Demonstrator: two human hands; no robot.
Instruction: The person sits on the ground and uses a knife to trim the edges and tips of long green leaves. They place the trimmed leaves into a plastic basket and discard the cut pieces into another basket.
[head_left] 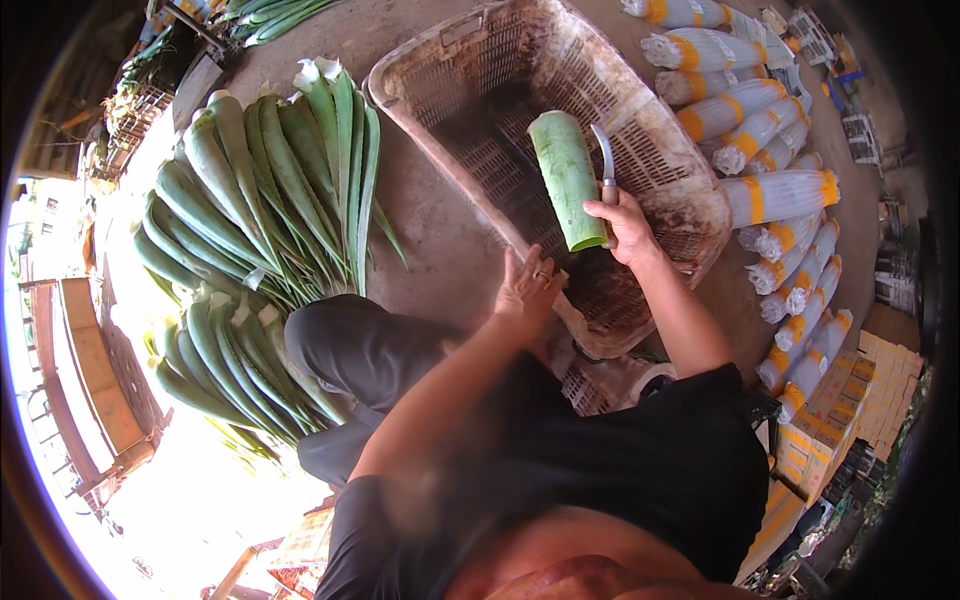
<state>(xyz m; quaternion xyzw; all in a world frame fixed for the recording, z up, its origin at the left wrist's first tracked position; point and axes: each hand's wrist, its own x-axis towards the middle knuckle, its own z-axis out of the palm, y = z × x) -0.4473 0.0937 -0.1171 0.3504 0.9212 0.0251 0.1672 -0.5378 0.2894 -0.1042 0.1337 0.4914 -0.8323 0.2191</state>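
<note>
My right hand [627,228] is closed around the brown handle of a knife with a short curved blade [605,160] pointing up. Against its thumb is a pale green cylinder [563,175], hollow at its near end, tilted over the inside of the crate; whether the fingers also bear it is hidden. My left hand [530,288] has its fingers bent over the near-left rim of a large, dirty plastic crate [455,172] with slotted walls. The crate stands in front of me, its floor dark and stained.
Left of the crate, thick green aloe-like leaves [262,185] lie fanned in a heap, with a second heap [235,350] nearer. Several long bundles [735,110] in whitish wrap with orange bands line the right. My bent knee [350,340] is beside the leaves. Cartons [820,425] stand at the near right.
</note>
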